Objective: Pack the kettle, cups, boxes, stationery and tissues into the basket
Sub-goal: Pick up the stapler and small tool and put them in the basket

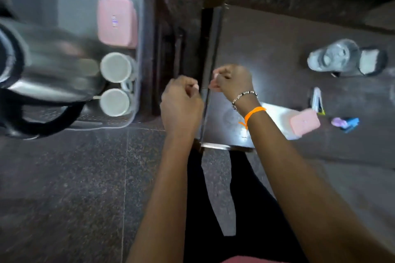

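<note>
A translucent plastic basket [136, 6] stands on the dark floor at the left. It holds a steel kettle [53, 60] with a black handle, a pink box [116, 21] and two white cups [116, 67], [114, 102]. My left hand [181, 102] and my right hand [232, 80] hover close together over the table's left edge, both with fingers curled shut. A thin dark sliver shows between their fingertips; I cannot tell what it is. On the table lie a second pink box [304, 121] on a white tissue pack [275, 116], pens [316, 99] and a purple-and-blue stationery piece [346, 124].
The dark table [267, 38] has a metal rim along its left and front sides. A clear glass container [333, 57] lies on its side at the back right beside a black-edged object [373, 61]. My dark-clothed legs are below the table, on the granite floor [64, 188].
</note>
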Action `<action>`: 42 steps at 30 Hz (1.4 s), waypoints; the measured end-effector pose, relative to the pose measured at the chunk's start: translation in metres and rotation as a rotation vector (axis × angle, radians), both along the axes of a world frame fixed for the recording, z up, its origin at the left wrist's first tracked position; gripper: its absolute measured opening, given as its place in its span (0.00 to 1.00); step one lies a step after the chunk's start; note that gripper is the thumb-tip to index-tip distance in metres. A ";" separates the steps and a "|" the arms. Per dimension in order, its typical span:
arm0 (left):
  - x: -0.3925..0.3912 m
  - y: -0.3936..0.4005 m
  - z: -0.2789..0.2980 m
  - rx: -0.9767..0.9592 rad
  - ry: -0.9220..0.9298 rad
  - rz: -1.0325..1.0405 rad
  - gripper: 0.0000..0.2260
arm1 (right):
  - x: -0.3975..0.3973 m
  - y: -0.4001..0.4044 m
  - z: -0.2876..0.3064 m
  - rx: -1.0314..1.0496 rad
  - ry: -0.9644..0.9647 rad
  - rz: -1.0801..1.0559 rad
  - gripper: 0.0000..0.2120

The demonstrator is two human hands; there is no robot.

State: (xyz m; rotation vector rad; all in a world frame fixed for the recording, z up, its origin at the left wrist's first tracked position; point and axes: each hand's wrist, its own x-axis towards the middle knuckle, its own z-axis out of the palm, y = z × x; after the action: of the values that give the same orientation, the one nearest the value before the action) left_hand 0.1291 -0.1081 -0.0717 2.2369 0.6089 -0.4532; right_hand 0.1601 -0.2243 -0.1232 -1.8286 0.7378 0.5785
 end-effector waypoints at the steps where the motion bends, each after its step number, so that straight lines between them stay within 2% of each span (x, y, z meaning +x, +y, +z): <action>1: -0.011 -0.017 -0.005 -0.013 0.034 -0.047 0.06 | -0.017 -0.023 -0.004 -0.023 0.036 -0.029 0.11; 6: -0.050 -0.106 -0.031 -0.114 0.163 -0.333 0.06 | -0.092 -0.131 -0.021 -0.084 0.158 -0.229 0.12; 9: -0.068 -0.154 -0.045 -0.170 0.262 -0.456 0.07 | -0.129 -0.187 -0.028 -0.154 0.171 -0.362 0.09; 14: -0.090 -0.238 -0.062 -0.107 0.288 -0.611 0.09 | -0.177 -0.271 -0.045 -0.379 0.188 -0.508 0.08; 17: -0.093 -0.293 -0.072 -0.012 0.287 -0.708 0.11 | -0.193 -0.315 -0.058 -0.424 0.235 -0.621 0.09; 23: -0.078 -0.359 -0.098 0.133 0.128 -0.935 0.18 | -0.195 -0.349 -0.078 -0.492 0.152 -0.589 0.13; 27: -0.071 -0.382 -0.123 0.429 0.144 -1.190 0.24 | -0.188 -0.362 -0.090 -0.456 0.186 -0.444 0.11; 29: -0.073 -0.391 -0.133 0.489 0.191 -1.297 0.26 | -0.188 -0.366 -0.096 -0.436 0.220 -0.395 0.11; 31: -0.075 -0.399 -0.143 0.453 0.258 -1.288 0.23 | -0.188 -0.369 -0.100 -0.409 0.228 -0.380 0.11; 33: -0.076 -0.404 -0.150 0.378 0.286 -1.196 0.19 | -0.190 -0.370 -0.103 -0.398 0.226 -0.371 0.11; 42: -0.075 -0.403 -0.133 0.189 0.090 -0.951 0.08 | -0.187 -0.369 -0.090 -0.434 0.090 -0.495 0.10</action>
State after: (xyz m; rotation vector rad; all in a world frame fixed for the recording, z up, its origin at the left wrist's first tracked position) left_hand 0.0540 -0.5108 -0.2045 2.5927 -0.4470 -0.9873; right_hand -0.0271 -0.5937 -0.2136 -1.9097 1.4103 0.1806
